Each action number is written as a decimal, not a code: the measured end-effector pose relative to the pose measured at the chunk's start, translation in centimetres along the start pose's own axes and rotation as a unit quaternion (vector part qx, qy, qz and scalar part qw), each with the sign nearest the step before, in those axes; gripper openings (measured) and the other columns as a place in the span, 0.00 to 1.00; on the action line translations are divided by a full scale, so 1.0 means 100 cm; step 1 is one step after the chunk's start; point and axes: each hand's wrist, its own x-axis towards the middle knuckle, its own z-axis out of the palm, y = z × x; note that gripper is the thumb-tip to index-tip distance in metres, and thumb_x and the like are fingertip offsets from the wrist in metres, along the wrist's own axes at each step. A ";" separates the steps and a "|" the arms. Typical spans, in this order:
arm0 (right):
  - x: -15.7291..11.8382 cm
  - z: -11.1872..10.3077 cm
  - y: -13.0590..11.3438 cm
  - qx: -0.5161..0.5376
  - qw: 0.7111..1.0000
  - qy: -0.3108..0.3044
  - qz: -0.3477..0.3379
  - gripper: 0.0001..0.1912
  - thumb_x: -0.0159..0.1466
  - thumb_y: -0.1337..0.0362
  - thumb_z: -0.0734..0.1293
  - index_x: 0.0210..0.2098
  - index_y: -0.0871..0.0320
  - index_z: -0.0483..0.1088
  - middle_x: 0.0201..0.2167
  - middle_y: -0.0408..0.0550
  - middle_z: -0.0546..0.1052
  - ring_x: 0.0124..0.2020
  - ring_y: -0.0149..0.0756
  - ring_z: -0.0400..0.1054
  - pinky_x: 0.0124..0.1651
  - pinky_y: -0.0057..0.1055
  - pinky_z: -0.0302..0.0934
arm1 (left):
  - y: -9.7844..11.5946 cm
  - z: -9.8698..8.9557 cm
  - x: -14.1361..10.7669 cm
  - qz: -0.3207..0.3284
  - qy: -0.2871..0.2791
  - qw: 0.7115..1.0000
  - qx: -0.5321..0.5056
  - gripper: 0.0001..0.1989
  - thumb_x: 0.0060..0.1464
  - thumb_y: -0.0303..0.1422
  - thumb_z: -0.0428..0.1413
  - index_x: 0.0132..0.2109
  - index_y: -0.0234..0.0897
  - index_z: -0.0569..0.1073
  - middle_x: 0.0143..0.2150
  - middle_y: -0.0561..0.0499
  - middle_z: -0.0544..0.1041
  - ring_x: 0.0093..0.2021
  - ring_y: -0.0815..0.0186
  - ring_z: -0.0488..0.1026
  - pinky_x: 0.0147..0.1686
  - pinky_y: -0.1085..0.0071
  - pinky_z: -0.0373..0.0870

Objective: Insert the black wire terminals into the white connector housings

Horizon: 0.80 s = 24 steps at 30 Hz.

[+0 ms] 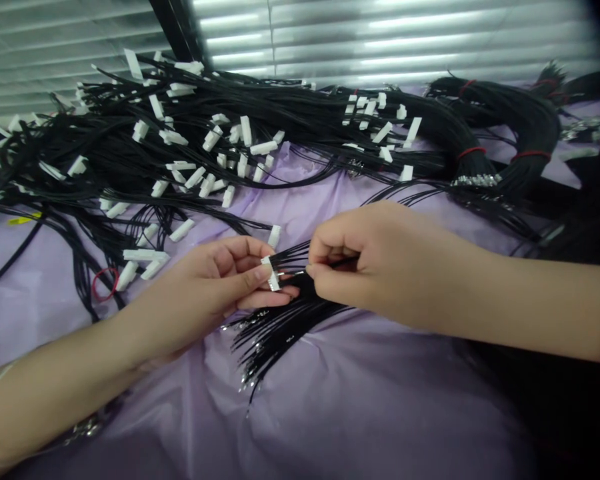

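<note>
Between thumb and fingers, my left hand (230,277) grips a white connector (271,273) that has several black wires (293,252) running out of its right side. My right hand (365,260) is closed in a pinch on a black wire just right of the connector; the wire's metal tip (294,273) points at the connector with a small gap. Beneath both hands lies a bundle of loose black wires (280,333) with shiny metal ends fanned toward the lower left.
A large heap of black cables (290,110) with white connectors stretches across the back and left. Bundles tied with red bands (530,155) lie at the back right. A red band (105,285) sits at left on the purple sheet (370,393). Blinds (405,40) stand behind.
</note>
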 end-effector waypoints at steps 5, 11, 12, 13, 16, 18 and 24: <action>0.001 -0.001 -0.001 -0.003 1.000 -0.001 0.004 0.09 0.53 0.66 0.63 0.18 0.59 0.68 0.14 0.36 0.67 0.16 0.20 0.54 0.21 0.25 0.46 | 0.000 -0.001 0.000 -0.001 -0.011 1.000 0.003 0.05 0.55 0.22 0.58 0.38 0.34 0.72 0.32 0.52 0.79 0.33 0.71 0.79 0.37 0.81 0.77; 0.001 -0.002 0.000 0.004 1.000 -0.006 0.002 0.08 0.53 0.67 0.63 0.19 0.58 0.68 0.14 0.35 0.68 0.16 0.21 0.56 0.20 0.24 0.47 | 0.002 0.000 0.000 0.000 -0.005 1.000 -0.002 0.06 0.54 0.20 0.57 0.38 0.33 0.71 0.30 0.53 0.78 0.32 0.70 0.79 0.36 0.80 0.77; 0.000 -0.002 0.000 0.005 1.000 -0.007 0.004 0.07 0.53 0.67 0.63 0.19 0.57 0.68 0.14 0.35 0.68 0.16 0.21 0.56 0.20 0.24 0.47 | 0.002 0.000 0.000 0.002 -0.008 1.000 -0.006 0.06 0.54 0.20 0.57 0.37 0.33 0.71 0.29 0.54 0.78 0.32 0.70 0.80 0.36 0.80 0.77; 0.000 -0.002 0.000 0.006 1.000 -0.012 0.009 0.07 0.53 0.67 0.63 0.19 0.57 0.68 0.14 0.35 0.69 0.16 0.22 0.57 0.19 0.24 0.47 | 0.002 0.001 0.000 0.003 -0.013 1.000 -0.009 0.06 0.54 0.20 0.57 0.37 0.33 0.71 0.29 0.54 0.78 0.32 0.69 0.80 0.35 0.80 0.77; 0.000 -0.001 -0.001 0.012 0.999 -0.025 0.027 0.07 0.53 0.67 0.63 0.19 0.57 0.68 0.14 0.35 0.69 0.16 0.22 0.57 0.18 0.23 0.48 | 0.003 0.003 -0.001 0.007 -0.023 0.999 -0.025 0.06 0.54 0.19 0.56 0.36 0.33 0.71 0.28 0.54 0.78 0.32 0.68 0.80 0.34 0.82 0.77; 0.000 -0.001 -0.001 0.013 0.999 -0.026 0.031 0.08 0.53 0.67 0.63 0.19 0.57 0.68 0.14 0.34 0.68 0.16 0.22 0.57 0.17 0.22 0.48 | 0.002 0.004 -0.001 0.010 -0.019 0.999 -0.029 0.07 0.55 0.18 0.54 0.35 0.33 0.70 0.27 0.54 0.77 0.32 0.69 0.80 0.33 0.82 0.77; 0.000 -0.001 -0.003 -0.001 0.999 -0.026 0.041 0.09 0.54 0.67 0.61 0.19 0.57 0.67 0.14 0.34 0.69 0.17 0.22 0.58 0.17 0.21 0.48 | -0.002 0.002 -0.002 0.026 -0.014 1.000 0.004 0.04 0.56 0.20 0.54 0.37 0.33 0.69 0.30 0.52 0.78 0.34 0.68 0.80 0.35 0.80 0.77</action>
